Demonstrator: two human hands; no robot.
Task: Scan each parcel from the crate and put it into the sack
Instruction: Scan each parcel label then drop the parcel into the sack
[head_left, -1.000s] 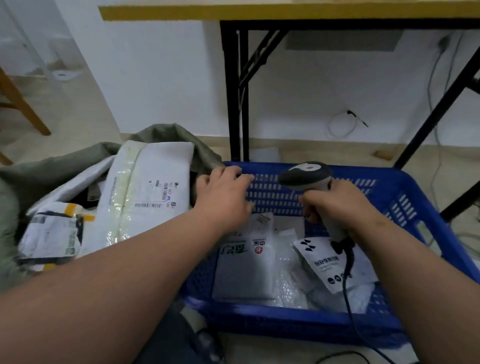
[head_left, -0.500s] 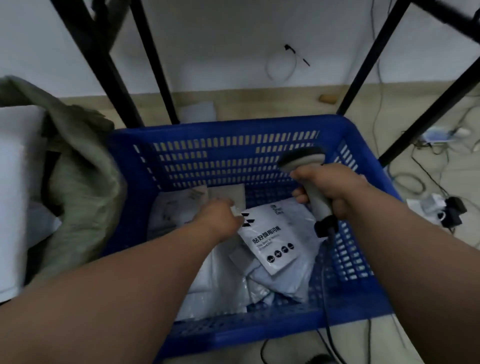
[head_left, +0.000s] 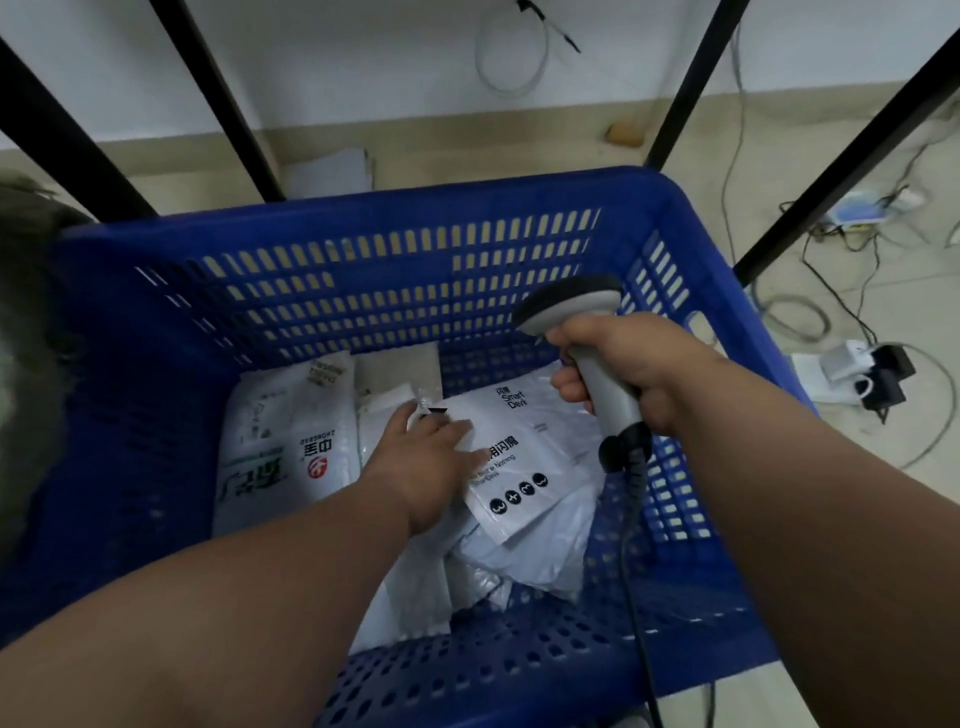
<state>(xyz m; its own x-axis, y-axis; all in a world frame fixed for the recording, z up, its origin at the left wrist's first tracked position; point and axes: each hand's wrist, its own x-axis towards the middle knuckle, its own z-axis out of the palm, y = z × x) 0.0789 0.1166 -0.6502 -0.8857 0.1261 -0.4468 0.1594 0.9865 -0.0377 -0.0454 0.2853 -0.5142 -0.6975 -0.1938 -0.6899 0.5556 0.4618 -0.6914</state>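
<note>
Blue slotted plastic forms the crate (head_left: 363, 270), and inside it lies a white printed parcel (head_left: 524, 457), flat on other pale mailers, its long axis running from the near side up toward the far right corner. The left hand (head_left: 431, 462) rests on this parcel's left edge, thumb across the print and fingers at the edge; whether it truly grips is unclear. The right hand (head_left: 623, 369) clenches the grey barcode scanner (head_left: 587, 343), head pointing left over the crate, cable trailing down.
</note>
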